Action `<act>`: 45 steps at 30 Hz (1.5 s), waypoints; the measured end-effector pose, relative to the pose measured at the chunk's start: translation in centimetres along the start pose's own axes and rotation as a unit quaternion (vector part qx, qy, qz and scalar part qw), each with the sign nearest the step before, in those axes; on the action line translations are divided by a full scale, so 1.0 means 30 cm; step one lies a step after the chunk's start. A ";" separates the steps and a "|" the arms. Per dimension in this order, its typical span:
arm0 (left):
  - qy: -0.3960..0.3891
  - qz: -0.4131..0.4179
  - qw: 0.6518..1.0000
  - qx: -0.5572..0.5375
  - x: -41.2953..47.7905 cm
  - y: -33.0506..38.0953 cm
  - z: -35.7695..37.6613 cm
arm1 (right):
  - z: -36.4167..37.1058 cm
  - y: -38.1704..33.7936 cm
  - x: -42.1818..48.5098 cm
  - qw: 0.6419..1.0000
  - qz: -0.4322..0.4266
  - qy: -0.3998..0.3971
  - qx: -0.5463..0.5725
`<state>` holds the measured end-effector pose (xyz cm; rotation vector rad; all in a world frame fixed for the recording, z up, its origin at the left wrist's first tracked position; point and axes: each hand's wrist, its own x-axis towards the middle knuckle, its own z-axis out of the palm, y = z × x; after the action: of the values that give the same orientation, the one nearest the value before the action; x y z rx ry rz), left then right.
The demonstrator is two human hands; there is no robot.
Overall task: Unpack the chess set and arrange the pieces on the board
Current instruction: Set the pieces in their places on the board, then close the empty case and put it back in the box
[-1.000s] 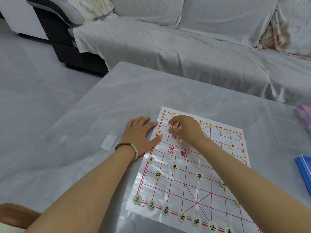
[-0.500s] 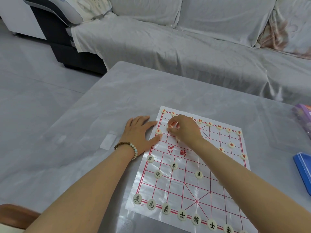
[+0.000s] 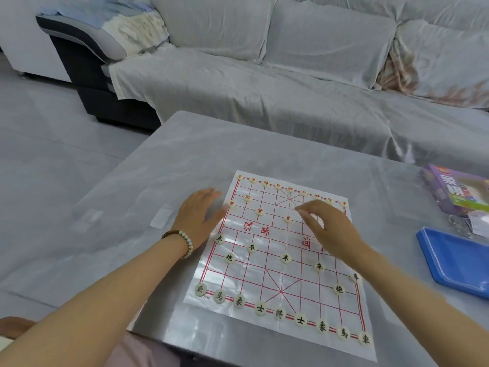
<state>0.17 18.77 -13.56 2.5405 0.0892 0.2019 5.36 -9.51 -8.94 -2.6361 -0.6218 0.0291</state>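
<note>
left hand (image 3: pixel 201 217) flat beside the board (image 3: pixel 264 276), right hand (image 3: pixel 329 227) relaxed above it.

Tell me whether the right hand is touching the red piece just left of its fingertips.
Apart. The head view shows a strip of bare board between the right hand and the red piece.

Both bare forearms reach forward from the near side of the board (image 3: pixel 264 274). The left hand (image 3: pixel 201 215) is palm down just off the board's left edge, towards its far corner, fingers straight and slightly blurred, with a beaded bracelet (image 3: pixel 182 241) on the wrist. The right hand (image 3: pixel 330 226) hangs over the board's far right quarter, palm down, fingers (image 3: pixel 304 211) loosely curled and spread, holding nothing.
</note>
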 end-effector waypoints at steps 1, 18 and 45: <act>-0.012 0.023 1.000 0.013 -0.034 0.022 -0.002 | -0.002 0.017 -0.043 1.000 0.005 -0.019 -0.006; -0.170 0.077 0.951 0.248 -0.138 0.146 0.039 | 0.103 0.029 -0.221 0.991 -0.031 -0.124 -0.042; -0.170 0.011 0.954 0.247 0.007 -0.006 -0.031 | 0.186 -0.076 0.017 0.995 -0.034 -0.096 0.009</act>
<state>0.21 19.47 -12.88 3.0323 -0.0281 -0.2900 4.19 -5.19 -13.03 -2.6128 -0.7699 0.2682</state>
